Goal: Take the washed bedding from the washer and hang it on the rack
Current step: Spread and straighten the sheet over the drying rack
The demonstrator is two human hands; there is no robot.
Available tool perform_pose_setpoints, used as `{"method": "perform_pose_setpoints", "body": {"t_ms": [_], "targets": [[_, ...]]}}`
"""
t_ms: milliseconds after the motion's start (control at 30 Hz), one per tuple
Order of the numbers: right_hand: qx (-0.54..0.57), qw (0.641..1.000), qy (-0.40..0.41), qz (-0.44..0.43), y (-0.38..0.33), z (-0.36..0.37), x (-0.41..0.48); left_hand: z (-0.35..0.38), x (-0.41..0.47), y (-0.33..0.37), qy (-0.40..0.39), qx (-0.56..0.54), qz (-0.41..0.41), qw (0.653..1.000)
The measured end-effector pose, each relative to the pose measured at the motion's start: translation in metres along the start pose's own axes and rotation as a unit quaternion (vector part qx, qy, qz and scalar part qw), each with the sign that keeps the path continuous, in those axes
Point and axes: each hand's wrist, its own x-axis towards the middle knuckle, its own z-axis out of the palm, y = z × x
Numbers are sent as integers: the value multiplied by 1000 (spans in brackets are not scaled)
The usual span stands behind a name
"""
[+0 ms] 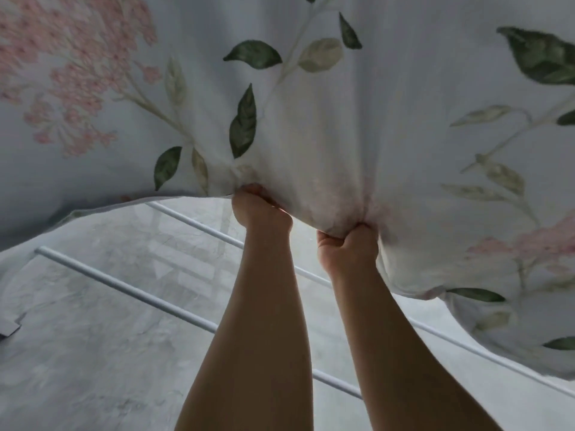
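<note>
A white bedsheet (pixel 311 104) printed with pink flowers and green leaves fills the upper part of the view and billows in the air. My left hand (pixel 259 206) grips a bunch of its lower edge in a fist. Just to the right, my right hand (pixel 348 247) clutches another bunch of the same edge. Both arms reach up and forward. Below them run the white bars of the rack (pixel 124 281), slanting from upper left to lower right. The washer is out of sight.
A pale marbled floor (pixel 93 353) lies under the rack bars. A small dark object (pixel 7 329) sits at the left edge. The raised sheet hides everything beyond it.
</note>
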Motion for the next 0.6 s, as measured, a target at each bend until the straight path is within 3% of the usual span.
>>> {"method": "perform_pose_setpoints", "body": {"t_ms": [167,233,333,467,600], "targets": [[-25,996,50,-65,10,19,1,21,2,37,-74,-60,118,988],[-55,993,68,-81,18,26,2,23,11,48,-50,-33,136,989],[-85,990,82,-75,27,31,7,16,24,59,47,44,133,989],[-108,981,149,-64,39,31,17,5,51,64,89,83,115,986],[-119,979,149,-66,51,39,24,12,67,81,94,96,111,985]]}}
